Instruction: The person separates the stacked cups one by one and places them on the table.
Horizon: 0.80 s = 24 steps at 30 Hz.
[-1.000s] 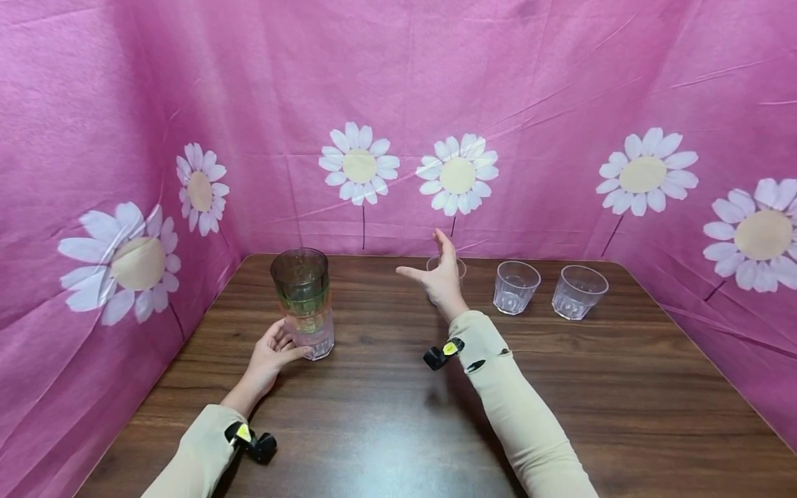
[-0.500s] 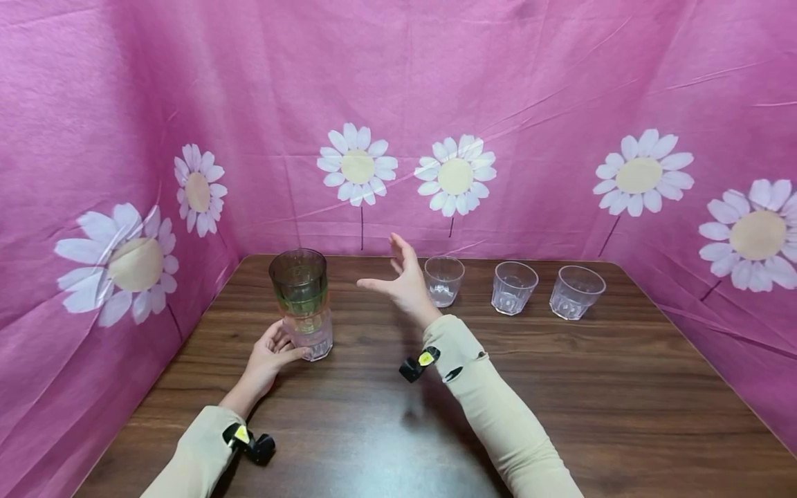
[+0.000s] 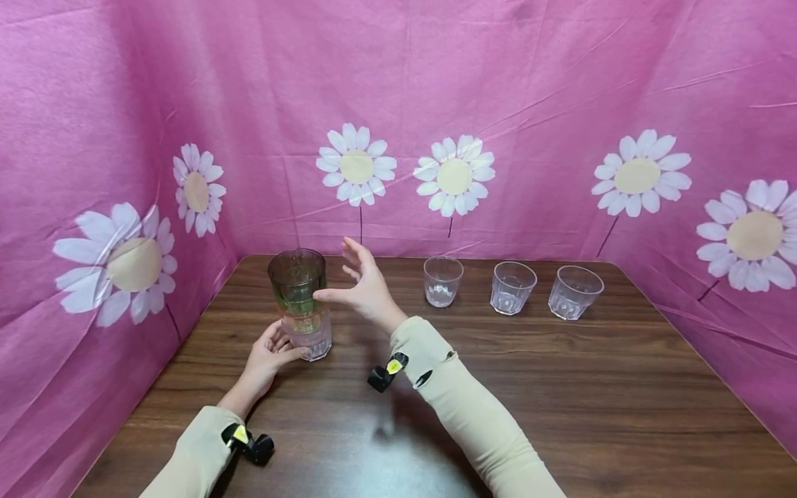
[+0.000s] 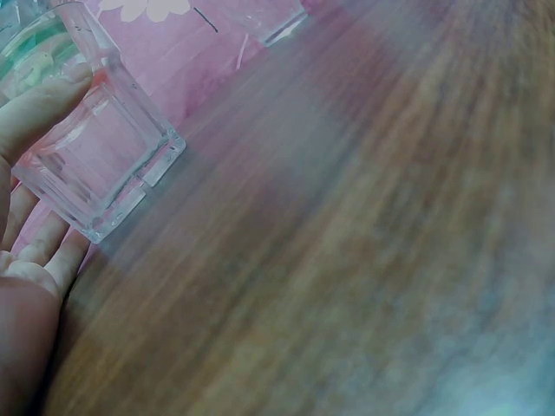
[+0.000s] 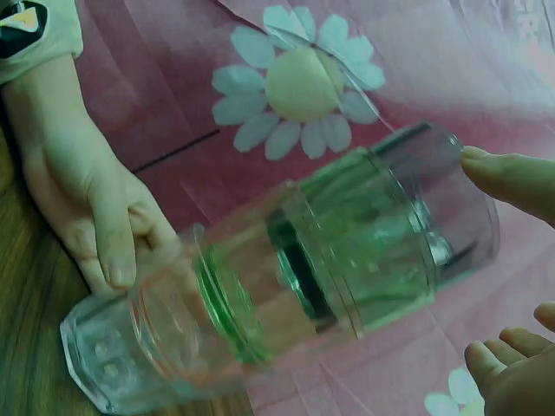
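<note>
On the left of the table stands a stack of nested tumblers. The clear tumbler (image 3: 317, 340) is lowest, with orange and green ones in it and a smoky grey tumbler (image 3: 297, 268) on top. My left hand (image 3: 266, 360) holds the clear tumbler near its base, thumb in front and fingers behind. The right hand (image 3: 364, 283) is spread beside the top of the stack. In the right wrist view its thumb (image 5: 512, 178) lies at the grey tumbler's rim; whether it touches cannot be told. The other fingers stand apart from the stack.
Three clear tumblers stand upright in a row at the back: one near the middle (image 3: 443, 283), a second tumbler (image 3: 513, 289) and a third tumbler (image 3: 575, 294) to its right. A pink cloth (image 3: 529, 83) with daisies walls in the wooden table (image 3: 560, 394).
My right hand has moved left, from in front of the middle clear tumbler to the top of the stack, with its fingers spread. The left hand and the stack have stayed in place.
</note>
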{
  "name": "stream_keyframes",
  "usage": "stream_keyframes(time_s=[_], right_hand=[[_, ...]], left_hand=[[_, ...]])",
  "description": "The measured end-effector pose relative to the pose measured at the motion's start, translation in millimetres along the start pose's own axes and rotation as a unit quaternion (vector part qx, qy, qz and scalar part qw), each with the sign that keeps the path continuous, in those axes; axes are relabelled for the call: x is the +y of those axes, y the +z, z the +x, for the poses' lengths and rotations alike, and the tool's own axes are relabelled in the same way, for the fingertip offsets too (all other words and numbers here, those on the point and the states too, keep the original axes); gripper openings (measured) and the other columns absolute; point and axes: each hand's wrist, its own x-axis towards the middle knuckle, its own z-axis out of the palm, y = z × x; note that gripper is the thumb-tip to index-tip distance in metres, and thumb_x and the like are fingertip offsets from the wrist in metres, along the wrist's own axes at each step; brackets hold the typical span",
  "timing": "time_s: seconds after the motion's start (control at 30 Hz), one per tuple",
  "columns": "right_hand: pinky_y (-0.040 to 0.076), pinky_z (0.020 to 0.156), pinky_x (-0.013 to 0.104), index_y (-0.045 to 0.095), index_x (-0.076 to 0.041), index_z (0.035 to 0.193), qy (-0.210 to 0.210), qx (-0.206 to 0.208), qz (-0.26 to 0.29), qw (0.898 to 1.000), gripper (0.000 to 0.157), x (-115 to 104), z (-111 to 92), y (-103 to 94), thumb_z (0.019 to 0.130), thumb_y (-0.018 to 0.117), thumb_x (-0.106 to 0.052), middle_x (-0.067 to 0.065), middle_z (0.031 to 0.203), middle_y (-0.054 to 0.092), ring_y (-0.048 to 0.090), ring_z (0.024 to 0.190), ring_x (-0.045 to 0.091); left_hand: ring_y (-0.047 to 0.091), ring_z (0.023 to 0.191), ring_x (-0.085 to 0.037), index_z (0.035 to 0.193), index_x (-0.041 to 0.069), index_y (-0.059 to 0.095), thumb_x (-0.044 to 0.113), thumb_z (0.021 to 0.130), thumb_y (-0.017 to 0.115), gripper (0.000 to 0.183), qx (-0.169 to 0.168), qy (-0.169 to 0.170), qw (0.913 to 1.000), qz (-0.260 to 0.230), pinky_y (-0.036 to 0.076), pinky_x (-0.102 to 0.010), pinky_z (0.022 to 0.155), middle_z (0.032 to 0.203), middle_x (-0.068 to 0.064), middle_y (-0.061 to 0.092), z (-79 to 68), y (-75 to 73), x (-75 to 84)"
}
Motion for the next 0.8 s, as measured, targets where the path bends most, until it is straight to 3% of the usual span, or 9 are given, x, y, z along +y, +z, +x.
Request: stream_keyframes(time_s=[0.23,0.43,0.8], right_hand=[[0.038,0.112,0.031,0.03,-0.007,0.153,0.007,-0.022,-0.002,1.0,0.101,-9,2,17.6,0.071,0.087,0.002,0.012,0.153,0.038,0.041,0.138,0.023],[0.04,0.108,0.026,0.031,-0.005,0.153,0.01,-0.026,-0.018,0.999,0.1,-11,4,26.9,0.07,0.087,0.002,0.018,0.147,0.043,0.048,0.132,0.026],[0.044,0.103,0.023,0.039,-0.002,0.149,0.018,-0.036,-0.068,0.997,0.094,-8,9,30.2,0.071,0.089,-0.004,0.016,0.144,0.049,0.054,0.126,0.026]], left_hand=[[0.062,0.104,-0.001,0.122,0.024,0.054,-0.021,0.078,0.068,0.064,-0.006,0.01,0.9999,-0.01,0.05,-0.017,0.092,0.111,0.014,0.067,0.7,-2.2,-3.0],[0.061,0.104,-0.002,0.124,0.019,0.053,-0.021,0.078,0.067,0.063,-0.005,0.016,0.9998,-0.015,0.05,-0.016,0.092,0.11,0.013,0.067,0.8,-0.9,-3.0],[0.061,0.104,-0.001,0.126,0.018,0.051,-0.021,0.078,0.066,0.064,-0.01,0.02,0.9997,-0.007,0.05,-0.016,0.091,0.111,0.014,0.067,1.1,-1.1,-2.7]])
